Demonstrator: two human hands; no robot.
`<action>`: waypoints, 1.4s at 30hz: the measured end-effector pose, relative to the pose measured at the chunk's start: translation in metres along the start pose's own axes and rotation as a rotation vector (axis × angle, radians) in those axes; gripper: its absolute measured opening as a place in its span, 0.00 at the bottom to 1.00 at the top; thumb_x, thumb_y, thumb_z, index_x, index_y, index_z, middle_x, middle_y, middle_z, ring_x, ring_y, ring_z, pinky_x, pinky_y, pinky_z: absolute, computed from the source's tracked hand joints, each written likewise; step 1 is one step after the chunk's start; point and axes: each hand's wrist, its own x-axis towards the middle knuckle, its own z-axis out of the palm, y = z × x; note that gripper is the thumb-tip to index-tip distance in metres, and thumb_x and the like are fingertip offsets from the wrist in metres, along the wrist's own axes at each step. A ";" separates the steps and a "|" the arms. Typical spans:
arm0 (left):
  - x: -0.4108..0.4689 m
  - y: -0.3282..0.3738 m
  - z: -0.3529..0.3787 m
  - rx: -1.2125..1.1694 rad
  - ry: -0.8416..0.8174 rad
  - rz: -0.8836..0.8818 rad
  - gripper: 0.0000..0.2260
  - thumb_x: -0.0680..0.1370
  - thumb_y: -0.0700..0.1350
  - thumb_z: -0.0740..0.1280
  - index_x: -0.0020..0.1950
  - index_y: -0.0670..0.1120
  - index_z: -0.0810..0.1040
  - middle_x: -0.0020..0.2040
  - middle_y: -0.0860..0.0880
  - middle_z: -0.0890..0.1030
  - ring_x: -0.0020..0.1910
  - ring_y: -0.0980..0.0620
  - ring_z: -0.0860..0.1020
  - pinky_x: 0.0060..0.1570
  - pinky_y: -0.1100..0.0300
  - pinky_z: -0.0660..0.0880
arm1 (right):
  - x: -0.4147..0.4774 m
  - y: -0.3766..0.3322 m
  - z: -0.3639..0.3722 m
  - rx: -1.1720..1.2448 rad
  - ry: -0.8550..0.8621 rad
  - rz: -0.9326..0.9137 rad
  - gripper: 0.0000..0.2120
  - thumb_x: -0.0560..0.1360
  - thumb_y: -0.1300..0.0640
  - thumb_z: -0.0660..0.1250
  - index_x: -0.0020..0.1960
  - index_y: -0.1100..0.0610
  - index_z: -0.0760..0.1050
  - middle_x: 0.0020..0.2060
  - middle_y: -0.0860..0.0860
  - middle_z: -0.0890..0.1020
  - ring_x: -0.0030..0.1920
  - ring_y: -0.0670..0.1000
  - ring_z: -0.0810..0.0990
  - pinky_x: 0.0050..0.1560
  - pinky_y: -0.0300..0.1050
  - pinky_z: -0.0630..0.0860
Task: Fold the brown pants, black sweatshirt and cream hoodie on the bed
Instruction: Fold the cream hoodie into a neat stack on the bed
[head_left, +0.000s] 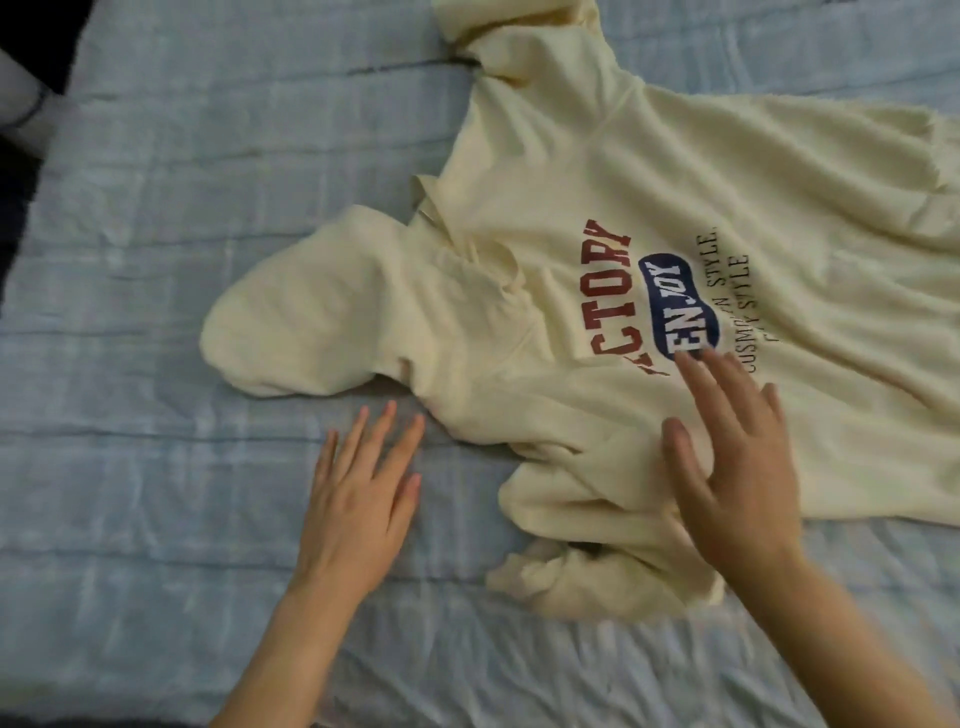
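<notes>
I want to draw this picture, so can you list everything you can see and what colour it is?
cream hoodie: one, cream, spread front side up across the middle and right of the bed, hood pointing left, near sleeve bunched up by the right hand.
printed lettering: one patch, red letters, a blue badge with white letters, dark small text, on the hoodie's chest.
bed cover: one, pale blue, wrinkled, under everything.
dark area: black with a pale shape, top left corner past the bed; too unclear to name.
left hand: one, open, flat over the bed cover, just left of the hoodie.
right hand: one, open, fingers spread, over the hoodie near the lettering.
</notes>
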 end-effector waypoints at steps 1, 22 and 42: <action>0.002 -0.009 -0.003 -0.035 0.042 -0.016 0.26 0.78 0.52 0.56 0.76 0.47 0.66 0.76 0.44 0.66 0.74 0.40 0.66 0.70 0.38 0.63 | -0.005 -0.024 0.014 0.003 -0.022 -0.055 0.27 0.79 0.48 0.56 0.76 0.56 0.67 0.75 0.55 0.68 0.77 0.56 0.63 0.77 0.59 0.54; 0.103 -0.165 -0.048 -0.430 0.471 -0.114 0.10 0.71 0.42 0.75 0.50 0.40 0.85 0.44 0.41 0.82 0.45 0.39 0.79 0.46 0.55 0.69 | 0.070 -0.181 0.134 -0.036 -0.130 -0.246 0.12 0.81 0.52 0.65 0.60 0.56 0.80 0.46 0.56 0.83 0.48 0.61 0.81 0.46 0.52 0.74; 0.045 -0.037 -0.030 -0.155 0.290 0.429 0.22 0.75 0.41 0.67 0.69 0.45 0.75 0.71 0.44 0.73 0.70 0.42 0.71 0.71 0.44 0.65 | -0.011 -0.114 0.059 -0.319 0.049 -0.026 0.22 0.79 0.56 0.62 0.72 0.60 0.72 0.70 0.61 0.73 0.73 0.63 0.67 0.73 0.63 0.63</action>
